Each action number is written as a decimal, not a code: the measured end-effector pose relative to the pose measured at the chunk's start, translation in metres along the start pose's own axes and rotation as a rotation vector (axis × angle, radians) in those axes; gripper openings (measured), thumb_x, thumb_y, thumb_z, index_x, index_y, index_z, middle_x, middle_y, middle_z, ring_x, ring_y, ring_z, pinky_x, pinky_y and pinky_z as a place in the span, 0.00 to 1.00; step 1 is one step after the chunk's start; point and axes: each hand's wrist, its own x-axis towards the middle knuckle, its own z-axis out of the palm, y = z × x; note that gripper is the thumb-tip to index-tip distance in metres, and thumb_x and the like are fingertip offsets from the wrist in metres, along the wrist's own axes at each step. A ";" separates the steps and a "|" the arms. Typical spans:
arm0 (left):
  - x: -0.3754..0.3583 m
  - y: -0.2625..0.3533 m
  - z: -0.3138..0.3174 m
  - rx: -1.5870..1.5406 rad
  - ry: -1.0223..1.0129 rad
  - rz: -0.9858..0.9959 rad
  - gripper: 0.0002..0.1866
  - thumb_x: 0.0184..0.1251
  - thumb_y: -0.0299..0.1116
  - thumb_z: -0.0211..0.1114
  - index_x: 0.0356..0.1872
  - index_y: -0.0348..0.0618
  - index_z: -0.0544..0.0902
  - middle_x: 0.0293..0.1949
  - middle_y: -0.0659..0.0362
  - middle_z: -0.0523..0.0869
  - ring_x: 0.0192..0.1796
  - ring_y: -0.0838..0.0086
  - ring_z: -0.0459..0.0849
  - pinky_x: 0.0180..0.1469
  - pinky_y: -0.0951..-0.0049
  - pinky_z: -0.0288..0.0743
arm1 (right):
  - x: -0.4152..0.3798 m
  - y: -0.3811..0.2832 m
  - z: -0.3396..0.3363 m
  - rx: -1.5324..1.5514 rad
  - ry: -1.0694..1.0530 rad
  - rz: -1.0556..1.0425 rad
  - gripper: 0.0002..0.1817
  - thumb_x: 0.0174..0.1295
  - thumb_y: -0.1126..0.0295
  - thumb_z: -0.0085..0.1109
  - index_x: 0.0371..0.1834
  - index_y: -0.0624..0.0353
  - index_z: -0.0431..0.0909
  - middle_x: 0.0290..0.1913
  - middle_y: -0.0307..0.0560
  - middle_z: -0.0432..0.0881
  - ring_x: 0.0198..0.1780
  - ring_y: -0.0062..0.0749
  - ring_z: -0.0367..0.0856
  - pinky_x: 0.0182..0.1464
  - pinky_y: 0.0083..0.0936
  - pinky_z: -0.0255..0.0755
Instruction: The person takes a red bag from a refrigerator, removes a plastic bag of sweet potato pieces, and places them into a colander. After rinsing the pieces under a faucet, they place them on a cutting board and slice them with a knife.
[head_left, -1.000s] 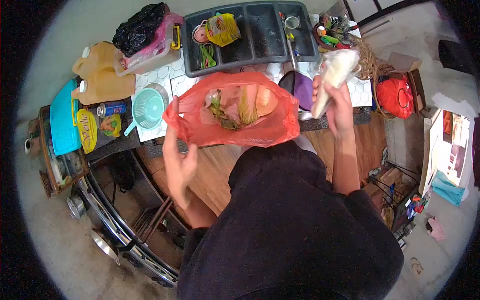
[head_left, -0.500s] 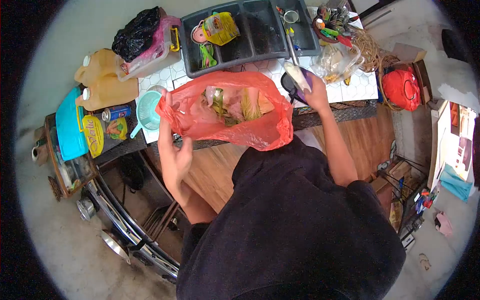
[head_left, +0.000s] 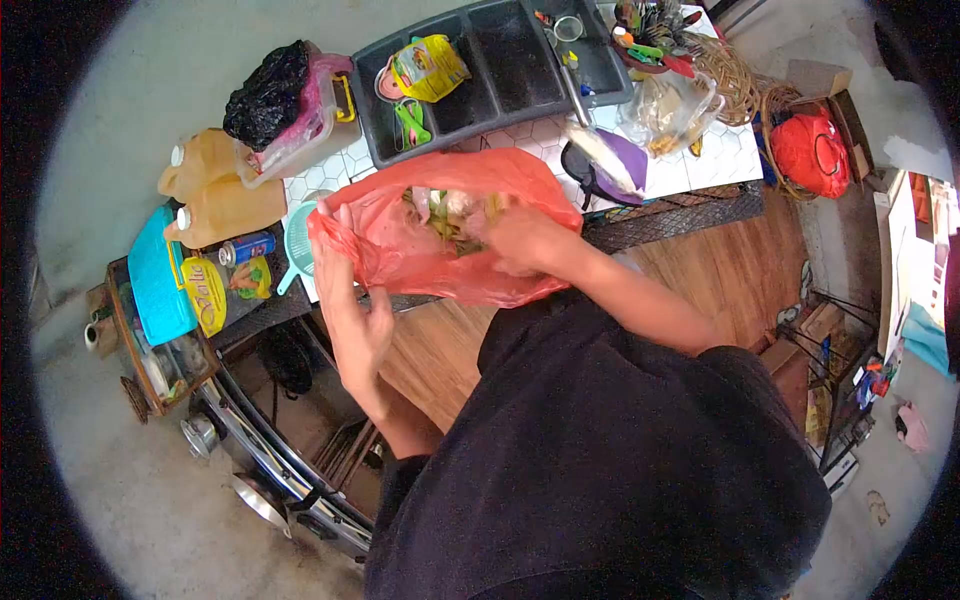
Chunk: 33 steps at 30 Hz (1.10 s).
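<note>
left hand [head_left: 352, 300]: grips red bag [head_left: 400, 250] rim, centre frame | right hand [head_left: 525, 240]: white packet [head_left: 610, 155] now left on bench, reaching into bag, grip unclear

The right hand [head_left: 520, 240] has its fingertips buried inside the red bag [head_left: 420, 255], so its grip cannot be told. The bag's contents [head_left: 450, 210] blur together. The person's dark shirt [head_left: 600, 450] hides the surface's near edge.

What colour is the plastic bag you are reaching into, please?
Red-orange, translucent; the plastic bag shows best in the head view.
</note>
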 end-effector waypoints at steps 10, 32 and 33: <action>-0.019 0.015 0.020 -0.302 -0.140 -0.064 0.43 0.43 0.12 0.52 0.70 0.37 0.63 0.73 0.47 0.61 0.76 0.57 0.55 0.74 0.65 0.49 | -0.052 0.030 -0.024 -0.159 -0.448 0.482 0.46 0.34 0.48 0.78 0.53 0.68 0.72 0.48 0.66 0.80 0.56 0.57 0.76 0.58 0.41 0.71; 0.000 0.008 0.031 -0.402 0.001 -0.038 0.44 0.43 0.11 0.53 0.72 0.37 0.60 0.76 0.52 0.52 0.78 0.62 0.50 0.74 0.63 0.48 | 0.074 0.047 0.079 -0.081 -0.014 0.246 0.23 0.50 0.68 0.58 0.53 0.55 0.74 0.57 0.56 0.75 0.63 0.55 0.69 0.62 0.47 0.65; 0.000 0.006 0.031 -0.386 -0.001 -0.043 0.44 0.44 0.11 0.53 0.72 0.37 0.59 0.77 0.52 0.52 0.78 0.62 0.49 0.74 0.63 0.48 | 0.072 0.047 0.079 -0.225 -0.113 0.121 0.18 0.51 0.69 0.57 0.48 0.55 0.77 0.52 0.56 0.78 0.60 0.55 0.70 0.60 0.47 0.66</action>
